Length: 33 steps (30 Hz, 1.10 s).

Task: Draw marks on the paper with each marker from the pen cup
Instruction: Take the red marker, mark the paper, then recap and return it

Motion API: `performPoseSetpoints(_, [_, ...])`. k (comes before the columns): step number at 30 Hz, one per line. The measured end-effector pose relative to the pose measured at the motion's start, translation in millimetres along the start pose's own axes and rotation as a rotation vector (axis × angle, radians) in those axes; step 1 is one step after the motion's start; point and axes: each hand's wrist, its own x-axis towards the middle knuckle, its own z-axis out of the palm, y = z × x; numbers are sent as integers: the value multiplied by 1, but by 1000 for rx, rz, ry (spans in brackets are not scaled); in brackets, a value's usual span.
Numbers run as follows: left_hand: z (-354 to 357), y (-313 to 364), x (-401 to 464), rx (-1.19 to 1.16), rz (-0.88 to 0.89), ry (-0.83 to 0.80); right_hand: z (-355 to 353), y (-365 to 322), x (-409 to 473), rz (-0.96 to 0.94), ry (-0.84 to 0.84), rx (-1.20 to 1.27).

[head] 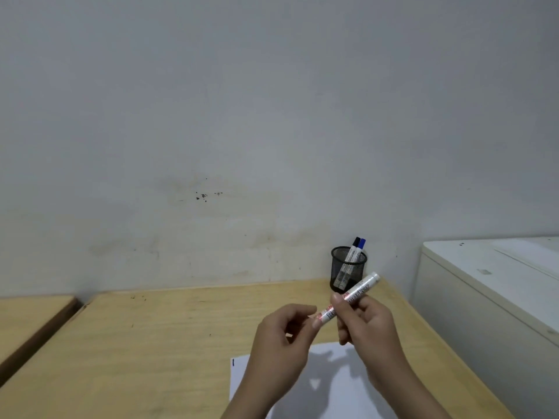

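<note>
Head view shows both hands raised over a wooden desk (169, 334), sharing one white marker (351, 296) held slantwise above the paper (329, 385). The right hand (367, 328) wraps the barrel, thumb pressed on top and fingers curled beneath; the left hand (282, 337) pinches the lower end between thumb and forefinger, its other fingers loosely curled. That end is hidden by the fingertips, so whether a cap is on, off or partway cannot be told, though the pose looks like capping or uncapping. Beyond the hands, near the wall at the desk's far right corner, stands a black mesh cup (348, 269) with two markers leaning in it, one black-capped (354, 249), one blue-capped (360, 251). The paper lies flat at the near edge, partly under the hands and their shadow, with a short dark mark (233, 362) near its left border. A white cabinet (484, 291) sits to the right, apart from the desk. Risks, as I judge them: a stiff cap giving way suddenly could jerk the hands apart and streak ink on fingers or desk; a freed cap might drop and roll off; the unweighted sheet may slide under a stroke; and reaching for the light cup could tip it.
</note>
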Motion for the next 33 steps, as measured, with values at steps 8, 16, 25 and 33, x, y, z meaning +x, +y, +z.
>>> performPoseSetpoints(8, [-17,-5,-33,24,118,139,26,4,-32,74,-7,139])
performPoseSetpoints(16, [-9,-15,-45,457,388,204,35,6,-44,-11,-49,143])
performPoseSetpoints(25, [-56,-37,4,395,48,318,17,5,-28,48,170,232])
performPoseSetpoints(33, [-72,-97,59,622,-291,66,21,12,-37,69,144,156])
